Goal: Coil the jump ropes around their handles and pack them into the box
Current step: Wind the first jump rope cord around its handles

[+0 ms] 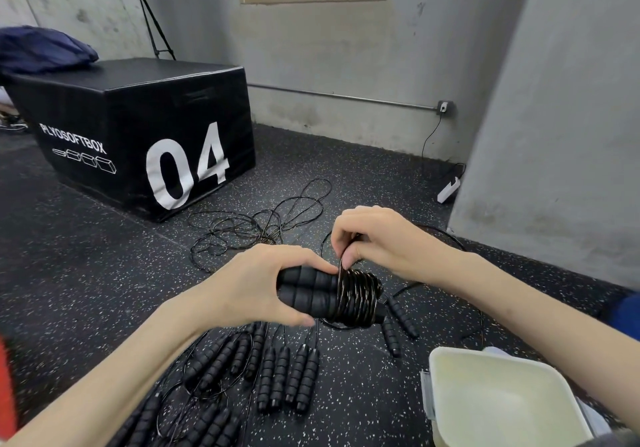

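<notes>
A person winds a jump rope at floor level: the left hand (263,284) grips a pair of foam handles (308,294) held side by side, while the right hand (374,238) pinches the thin black cord (343,266) between its fingers (348,256) and lays it onto the coil (360,294) built up at the handles' far end. The white box (498,398) sits open on the floor at lower right, nothing visible inside it. The turns look springy; should the pinch slacken, the coil would likely loosen and slide off the end. The cord's free length appears to trail toward the loose tangle of ropes (256,225) on the speckled floor (86,273), where it could snag or drag neighbours along. More uncoiled handles (287,377) lie just below the hands, near enough for a swinging loop to catch.
</notes>
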